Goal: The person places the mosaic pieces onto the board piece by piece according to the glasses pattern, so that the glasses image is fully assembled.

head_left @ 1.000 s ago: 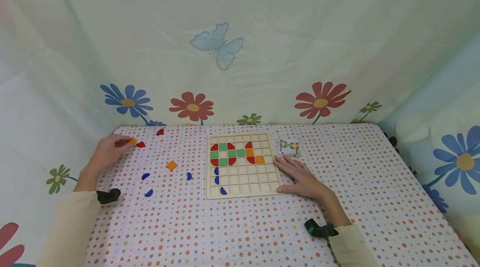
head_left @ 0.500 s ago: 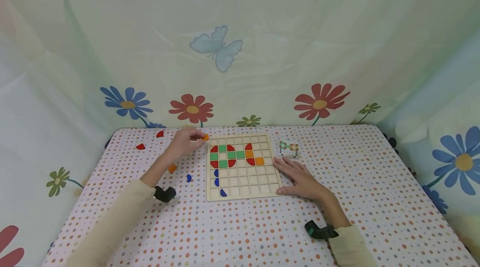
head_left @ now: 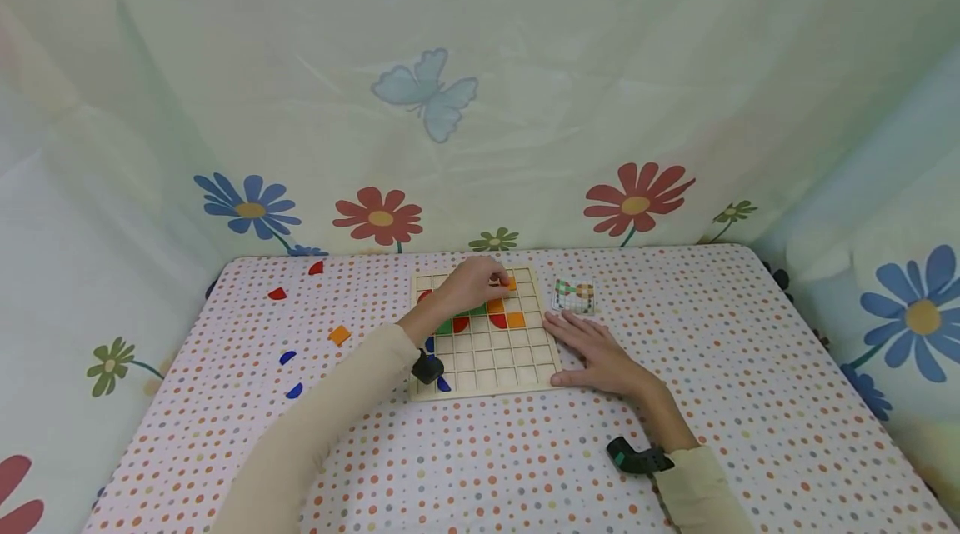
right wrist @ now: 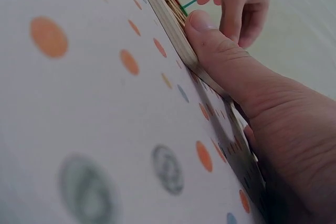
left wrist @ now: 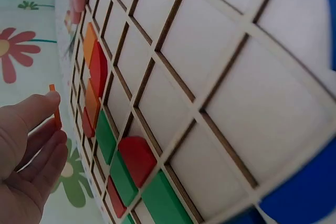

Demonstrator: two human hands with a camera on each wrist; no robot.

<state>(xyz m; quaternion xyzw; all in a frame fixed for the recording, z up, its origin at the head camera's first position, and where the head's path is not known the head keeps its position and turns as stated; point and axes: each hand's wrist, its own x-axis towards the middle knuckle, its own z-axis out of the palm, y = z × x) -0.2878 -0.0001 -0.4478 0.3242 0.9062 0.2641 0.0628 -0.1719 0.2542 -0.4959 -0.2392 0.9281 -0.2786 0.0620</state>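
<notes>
My left hand [head_left: 467, 286] is over the upper right part of a wooden grid board [head_left: 487, 361], pinching an orange square tile [left wrist: 57, 119] between thumb and fingers. In the left wrist view the tile is held on edge. Below it, an orange tile [head_left: 496, 306], another orange tile [head_left: 516, 320] and a red quarter-circle tile [head_left: 498, 321] lie in cells. Green tiles [left wrist: 165, 196] and red ones sit further left, partly hidden by the hand. At the board's right edge rests my right hand [head_left: 596, 355], fingers extended, thumb [right wrist: 210, 35] touching the rim.
A small pattern card [head_left: 573, 296] lies beyond the right hand. Loose on the dotted cloth at left are a red piece [head_left: 316, 267], another red piece [head_left: 277, 294], an orange square [head_left: 339, 335] and blue half-circles [head_left: 294, 391]. A flowered curtain stands behind.
My left hand has carried the orange tile from the far left of the table rightward over the board. My right hand has stayed at the board's edge.
</notes>
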